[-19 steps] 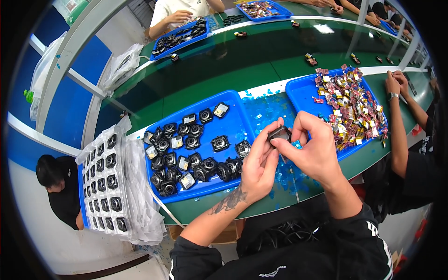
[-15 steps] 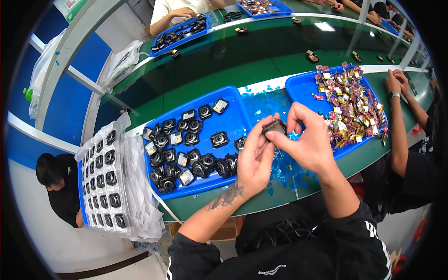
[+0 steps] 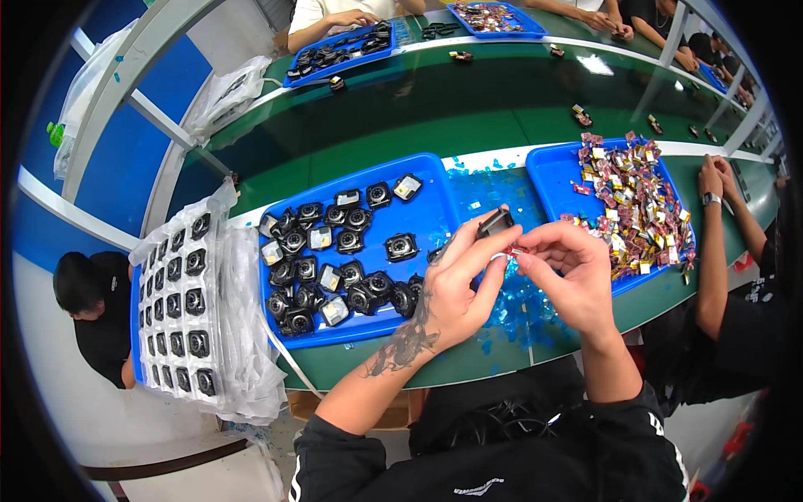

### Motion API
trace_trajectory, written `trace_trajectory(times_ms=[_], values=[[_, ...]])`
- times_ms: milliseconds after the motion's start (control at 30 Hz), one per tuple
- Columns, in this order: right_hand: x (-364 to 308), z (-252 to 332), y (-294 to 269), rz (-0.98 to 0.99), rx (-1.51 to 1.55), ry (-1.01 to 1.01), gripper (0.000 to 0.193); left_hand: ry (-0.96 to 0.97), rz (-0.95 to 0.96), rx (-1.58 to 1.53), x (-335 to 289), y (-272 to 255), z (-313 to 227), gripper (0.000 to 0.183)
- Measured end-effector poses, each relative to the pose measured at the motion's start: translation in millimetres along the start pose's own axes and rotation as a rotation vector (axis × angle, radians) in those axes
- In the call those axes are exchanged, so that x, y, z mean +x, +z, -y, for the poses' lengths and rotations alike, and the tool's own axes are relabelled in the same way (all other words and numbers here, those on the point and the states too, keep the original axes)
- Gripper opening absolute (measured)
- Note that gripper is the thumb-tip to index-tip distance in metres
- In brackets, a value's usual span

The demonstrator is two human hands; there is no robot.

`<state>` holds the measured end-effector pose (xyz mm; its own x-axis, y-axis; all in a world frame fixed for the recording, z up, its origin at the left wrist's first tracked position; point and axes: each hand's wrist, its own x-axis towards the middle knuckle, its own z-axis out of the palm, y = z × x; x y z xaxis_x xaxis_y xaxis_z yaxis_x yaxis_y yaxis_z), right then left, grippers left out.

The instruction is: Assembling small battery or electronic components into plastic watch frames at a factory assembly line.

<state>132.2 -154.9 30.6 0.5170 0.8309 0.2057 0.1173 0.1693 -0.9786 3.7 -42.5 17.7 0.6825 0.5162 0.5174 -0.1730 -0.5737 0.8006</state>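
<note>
One black casing sits right of centre in the frame, tilted, at the fingertips of the left hand; that hand is curled, its fingers gripping the casing from the side and below, which seems meant to hold it steady and leave its upper side free; a small red part shows just below the casing, between the two hands; the right hand appears to pinch it between thumb and forefinger, the other fingers folded in; the left thumb comes close to the same spot, though whether it touches the part I cannot tell.

Both hands are over blue film scraps on the green worktop, in the gap between two trays, probably so that either is within easy reach; left of centre, the left blue tray carries loose black casings, some with a round disc upward, others showing a pale face; right of centre, the right blue tray carries a heap of small circuit boards, likely kept apart to stop the two kinds mixing; at the left of the frame, a clear moulded tray holds more casings in rows, presumably to keep them separated.
</note>
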Motion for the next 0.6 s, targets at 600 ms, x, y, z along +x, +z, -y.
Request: trace_trajectory(times_ms=[600], values=[[-6.8,-10.3,-21.1,0.084,0.097,0.101,0.011,-0.238,0.221,-0.002,-0.9,-2.9,4.7,0.022]])
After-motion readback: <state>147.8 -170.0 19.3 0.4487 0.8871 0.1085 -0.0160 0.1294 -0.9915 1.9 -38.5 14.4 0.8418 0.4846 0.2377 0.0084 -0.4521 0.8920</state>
